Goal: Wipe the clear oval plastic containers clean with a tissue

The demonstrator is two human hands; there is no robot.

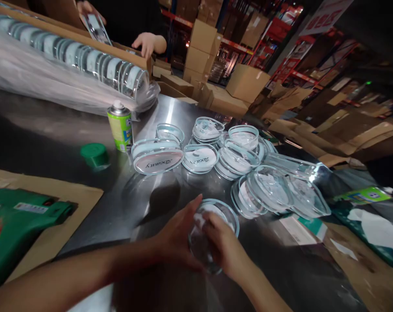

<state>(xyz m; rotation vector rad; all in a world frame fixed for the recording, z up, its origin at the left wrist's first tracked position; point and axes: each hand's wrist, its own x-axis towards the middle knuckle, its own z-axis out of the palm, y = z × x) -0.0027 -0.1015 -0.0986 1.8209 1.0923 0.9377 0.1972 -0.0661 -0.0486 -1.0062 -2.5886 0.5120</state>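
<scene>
Near the table's front edge, both my hands grip a clear round case that is tilted on its side. My left hand is wrapped round its left side with the thumb raised. My right hand is closed over the top, its fingertips at the inside, where blur hides what they touch. A pale-rimmed clear round piece shows just behind; whether it is part of the same case I cannot tell. Beyond my hands stand several clear cases in stacks, some with printed white inserts.
A green glue gun lies on cardboard at the left. A spray can stands beside a green cap. A bagged row of clear cases fills the back left, where another person's hand shows. Small boxes lie right.
</scene>
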